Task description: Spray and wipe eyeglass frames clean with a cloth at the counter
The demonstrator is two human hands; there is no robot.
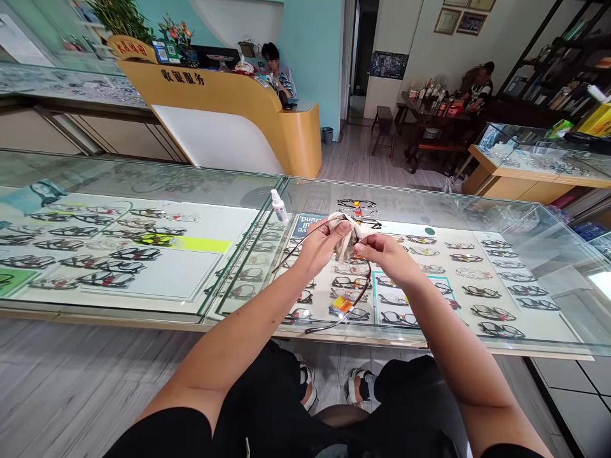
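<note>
Above the glass counter, my left hand (321, 245) pinches a pale cloth (342, 247) folded around one part of a pair of eyeglasses (366, 286). My right hand (384, 251) grips the same eyeglasses from the other side, its thumb and forefinger closed near the cloth. One dark temple sticks out to the left past my left wrist; the other curves down below my right hand. Cloth and fingers hide most of the lenses. A small white spray bottle (279, 207) stands upright on the glass, left of my hands.
Under the glass top of the display case (248, 191) lie rows of eyeglass frames. A wooden cashier desk (300, 137) with a seated person (279, 70) is beyond it. Another person (478, 89) sits at a dark table at the back right. A second display case (515, 172) stands right.
</note>
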